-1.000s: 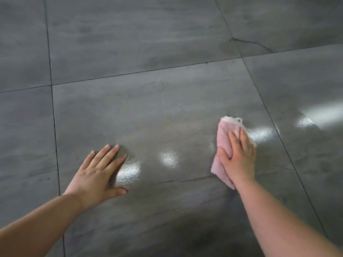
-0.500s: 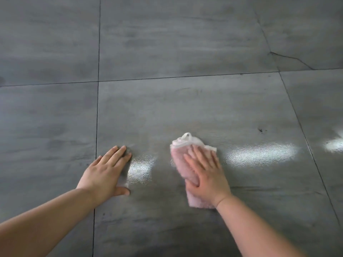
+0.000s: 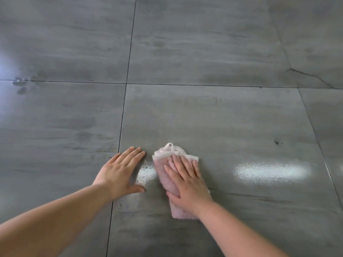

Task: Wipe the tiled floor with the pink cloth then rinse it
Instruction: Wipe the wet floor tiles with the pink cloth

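Head view, the only cam I've got. My right hand (image 3: 187, 184) lies flat on the pink cloth (image 3: 163, 175), fingers straight and a bit spread, palm pressing down. It's pushing the cloth, not gripping it. Left hand (image 3: 120, 173) is flat on the grey tiled floor (image 3: 204, 117) just beside the cloth, fingers together and holding nothing; I read it as a brace. It sits right by the grout line (image 3: 122, 117).

The cloth is folded into a long strip on the near-centre tile. Its far end, w/ white trim and a small hanging loop (image 3: 169, 147), pokes out past my fingertips, and the near end shows under my wrist.

Handling, as I judge it: terry-type fabric, soft, limp and light. It looks damp, so prob. a bit heavier than dry, and it'll sag if lifted. The tile looks glossy, w/ bright glare patches (image 3: 269, 170), so the cloth should slide easily under a flat palm. It could also bunch or unfold if pressure goes uneven.

For the rinse I'd gather it around the middle of the fold, or pinch the loop end. It isn't fragile, so wringing is fine.

Left to wipe, I think: a dark speck (image 3: 276, 142) to the right and a smudge (image 3: 20, 83) far left.
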Demonstrator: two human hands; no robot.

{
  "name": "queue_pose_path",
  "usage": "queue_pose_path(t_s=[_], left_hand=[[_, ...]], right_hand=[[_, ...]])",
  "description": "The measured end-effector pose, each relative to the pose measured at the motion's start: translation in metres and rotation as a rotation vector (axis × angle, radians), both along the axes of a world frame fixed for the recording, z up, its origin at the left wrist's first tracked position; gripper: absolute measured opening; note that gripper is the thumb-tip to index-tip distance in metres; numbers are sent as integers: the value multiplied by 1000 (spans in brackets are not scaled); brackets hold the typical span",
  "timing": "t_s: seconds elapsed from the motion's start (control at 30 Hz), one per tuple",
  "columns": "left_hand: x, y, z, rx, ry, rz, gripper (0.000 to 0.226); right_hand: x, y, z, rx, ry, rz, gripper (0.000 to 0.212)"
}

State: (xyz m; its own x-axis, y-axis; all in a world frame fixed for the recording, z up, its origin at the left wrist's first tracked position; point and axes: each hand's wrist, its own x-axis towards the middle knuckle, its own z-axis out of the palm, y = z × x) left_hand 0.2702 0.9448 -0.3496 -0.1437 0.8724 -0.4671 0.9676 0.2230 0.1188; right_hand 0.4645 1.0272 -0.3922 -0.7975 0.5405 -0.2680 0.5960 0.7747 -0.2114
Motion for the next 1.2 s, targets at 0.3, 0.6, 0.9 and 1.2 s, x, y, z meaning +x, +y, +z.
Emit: queue_pose_path(t_s=[0.3, 0.6, 0.9, 1.2], left_hand=[[-65, -51, 8, -112, -23, 532, 117], [-62, -39, 20, -250, -82, 613, 106], [-58, -64, 175, -52, -258, 852, 57], [-149, -144, 446, 15, -325, 1168, 49]], right_hand=[[54, 71, 18, -65, -61, -794, 82], [-16, 42, 34, -267, 152, -468, 52], [-54, 25, 217, -841, 291, -937, 37], [-150, -11, 496, -866, 274, -871, 38]])
